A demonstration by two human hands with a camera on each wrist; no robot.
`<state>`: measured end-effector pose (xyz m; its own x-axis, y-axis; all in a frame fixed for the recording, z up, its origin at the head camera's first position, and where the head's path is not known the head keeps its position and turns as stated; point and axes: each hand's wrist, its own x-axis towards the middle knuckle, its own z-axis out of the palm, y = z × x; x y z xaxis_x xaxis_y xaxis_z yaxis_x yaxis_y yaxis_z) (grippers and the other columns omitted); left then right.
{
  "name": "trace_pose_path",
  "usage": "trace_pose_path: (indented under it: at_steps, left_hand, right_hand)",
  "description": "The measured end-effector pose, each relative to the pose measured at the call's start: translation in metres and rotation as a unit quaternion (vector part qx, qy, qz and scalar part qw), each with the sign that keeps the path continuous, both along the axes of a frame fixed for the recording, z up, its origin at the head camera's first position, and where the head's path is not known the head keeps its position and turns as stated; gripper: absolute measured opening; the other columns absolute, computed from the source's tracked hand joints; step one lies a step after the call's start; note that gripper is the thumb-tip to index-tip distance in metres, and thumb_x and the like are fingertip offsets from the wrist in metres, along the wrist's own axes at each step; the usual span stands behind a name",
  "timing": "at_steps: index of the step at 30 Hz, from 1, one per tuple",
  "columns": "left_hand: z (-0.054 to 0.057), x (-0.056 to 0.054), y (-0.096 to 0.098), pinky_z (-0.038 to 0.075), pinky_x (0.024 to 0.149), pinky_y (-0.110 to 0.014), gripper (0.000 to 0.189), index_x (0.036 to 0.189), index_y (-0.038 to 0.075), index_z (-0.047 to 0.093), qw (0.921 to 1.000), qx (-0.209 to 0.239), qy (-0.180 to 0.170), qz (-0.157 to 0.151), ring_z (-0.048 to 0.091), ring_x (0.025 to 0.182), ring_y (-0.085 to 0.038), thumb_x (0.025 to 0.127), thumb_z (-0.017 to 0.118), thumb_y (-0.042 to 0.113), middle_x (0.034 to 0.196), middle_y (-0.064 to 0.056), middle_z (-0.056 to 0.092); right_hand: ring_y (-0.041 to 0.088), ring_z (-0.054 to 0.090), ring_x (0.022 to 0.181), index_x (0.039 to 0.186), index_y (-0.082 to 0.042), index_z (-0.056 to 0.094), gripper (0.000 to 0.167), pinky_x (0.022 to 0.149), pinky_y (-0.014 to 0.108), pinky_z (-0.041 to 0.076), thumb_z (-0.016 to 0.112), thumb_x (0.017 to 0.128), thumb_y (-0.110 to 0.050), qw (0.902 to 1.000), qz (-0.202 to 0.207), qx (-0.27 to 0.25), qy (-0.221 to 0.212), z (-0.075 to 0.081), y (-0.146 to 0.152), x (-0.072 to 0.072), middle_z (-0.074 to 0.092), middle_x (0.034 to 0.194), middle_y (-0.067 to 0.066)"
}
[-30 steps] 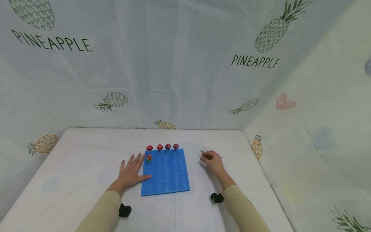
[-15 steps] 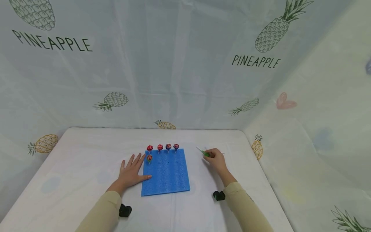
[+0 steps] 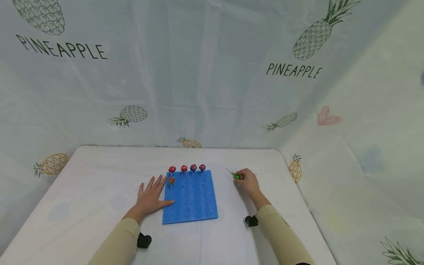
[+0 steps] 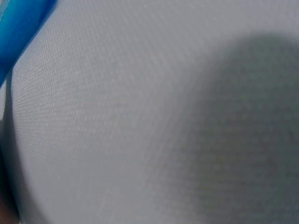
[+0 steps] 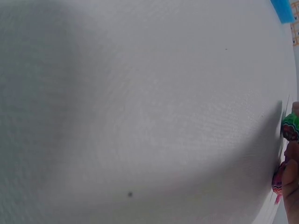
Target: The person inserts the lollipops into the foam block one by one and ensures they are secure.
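Spread flat, my left hand (image 3: 148, 198) lies at the left side of a blue foam board (image 3: 193, 206), its thumb over the board's surface and its fingertips at the edge. Right of the board, my right hand (image 3: 249, 184) pinches a green-wrapped lollipop (image 3: 236, 176), whose white stick points up and left. In the right wrist view, finger and thumb sit on either side of the green wrapper (image 5: 290, 127). Below it shows a pink-wrapped lollipop (image 5: 278, 179), partly behind the hand. More white sticks show around the right hand in the head view.
Several lollipops stand upright in the board: two red (image 3: 172, 169), two dark blue and red (image 3: 193, 168) along the back edge, and one red and green (image 3: 171, 180) in front of the leftmost. Small holes dot the board. White cloth covers the table (image 3: 198, 246).
My right hand has shifted slightly right and closed its fingers on the green lollipop. The left hand and the board have kept their places.
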<state>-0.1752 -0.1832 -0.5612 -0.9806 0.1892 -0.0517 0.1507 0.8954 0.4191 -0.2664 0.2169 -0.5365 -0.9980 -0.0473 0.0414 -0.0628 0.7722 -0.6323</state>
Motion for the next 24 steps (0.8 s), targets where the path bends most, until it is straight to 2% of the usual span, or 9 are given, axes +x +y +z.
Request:
trace_pose_path:
  at_steps: [15,20,24]
  left_hand:
    - [0.0021,0.0004,0.0012,-0.005,0.107,-0.071,0.108,0.155,0.009,0.023,1.0,0.003,0.002,0.001,0.006,0.144,-0.047,0.077,0.064,0.071,0.159,-0.021,0.019]
    - [0.0012,0.0003,0.001,-0.006,0.107,-0.071,0.109,0.155,0.009,0.023,1.0,0.0,0.003,0.001,0.005,0.144,-0.047,0.076,0.063,0.072,0.159,-0.021,0.018]
    - [-0.0033,-0.0002,0.0001,-0.007,0.107,-0.07,0.11,0.156,0.01,0.022,0.9999,0.007,0.012,-0.002,0.006,0.144,-0.047,0.076,0.061,0.075,0.159,-0.021,0.019]
  right_hand:
    - [0.02,0.056,0.081,0.098,-0.005,0.073,0.02,0.072,0.036,0.05,0.079,0.078,-0.002,0.9999,-0.006,0.013,0.002,-0.0013,0.0025,-0.0027,0.062,0.095,0.006]
    - [0.02,0.057,0.083,0.098,-0.007,0.073,0.021,0.073,0.036,0.051,0.079,0.078,-0.004,0.9999,-0.014,0.002,-0.006,-0.002,0.0026,-0.0019,0.062,0.095,0.005]
    - [0.019,0.057,0.081,0.098,-0.007,0.073,0.02,0.069,0.033,0.05,0.079,0.079,-0.005,0.9996,-0.006,-0.027,-0.011,-0.0009,0.0008,0.0007,0.063,0.094,0.004]
